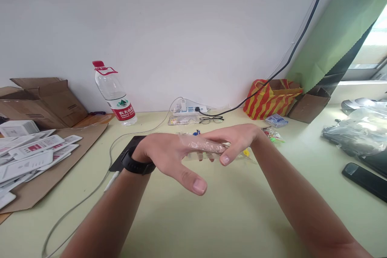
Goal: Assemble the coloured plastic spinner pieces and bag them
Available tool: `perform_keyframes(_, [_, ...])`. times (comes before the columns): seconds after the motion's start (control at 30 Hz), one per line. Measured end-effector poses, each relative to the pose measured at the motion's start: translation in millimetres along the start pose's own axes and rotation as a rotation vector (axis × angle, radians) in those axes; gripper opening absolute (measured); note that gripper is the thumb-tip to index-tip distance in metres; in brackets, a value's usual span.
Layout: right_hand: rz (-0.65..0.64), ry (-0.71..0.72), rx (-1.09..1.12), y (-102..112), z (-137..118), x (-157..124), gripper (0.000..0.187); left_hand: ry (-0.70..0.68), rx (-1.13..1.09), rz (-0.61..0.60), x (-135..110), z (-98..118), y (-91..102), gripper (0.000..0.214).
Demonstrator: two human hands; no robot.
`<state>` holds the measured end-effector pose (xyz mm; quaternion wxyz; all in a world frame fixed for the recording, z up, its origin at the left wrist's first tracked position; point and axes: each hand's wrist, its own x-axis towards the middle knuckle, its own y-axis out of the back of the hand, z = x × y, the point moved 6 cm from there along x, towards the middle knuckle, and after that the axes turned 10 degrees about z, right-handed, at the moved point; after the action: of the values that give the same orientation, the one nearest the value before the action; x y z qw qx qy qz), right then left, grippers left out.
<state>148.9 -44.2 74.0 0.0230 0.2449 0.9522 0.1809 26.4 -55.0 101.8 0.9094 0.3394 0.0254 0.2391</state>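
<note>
My left hand (167, 155), with a black band on the wrist, is held palm down above the table. Its thumb stands apart and its fingers stretch right under a sheer clear plastic bag (201, 144). From the right, my right hand (238, 141) comes over those fingers, its thumb in front and its index finger behind, closed about the plastic. Part of both hands' fingers is hidden where they overlap. Small yellow (246, 152) and blue (196, 132) pieces show beside the hands; I cannot tell whether they lie in the bag.
At left are a cardboard box (45, 102), a heap of white tags (39, 149) and a large water bottle (116, 96). Eyeglasses (211, 120) and a power strip (189, 107) are near the wall. A striped bag (266, 98), plastic wrapping (359, 129) and a phone (365, 179) occupy the right.
</note>
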Motion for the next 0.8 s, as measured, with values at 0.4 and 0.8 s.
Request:
perform_keyframes(0.4, [0.182,0.023,-0.158,5,-2,1,0.046,-0.042,0.001,-0.064,17,2,-15.7,0.087])
perform_keyframes(0.8, [-0.04,-0.005,-0.191,-6,4,2,0.063,-0.03,0.114,-0.232,12,-4,-21.1,0.091])
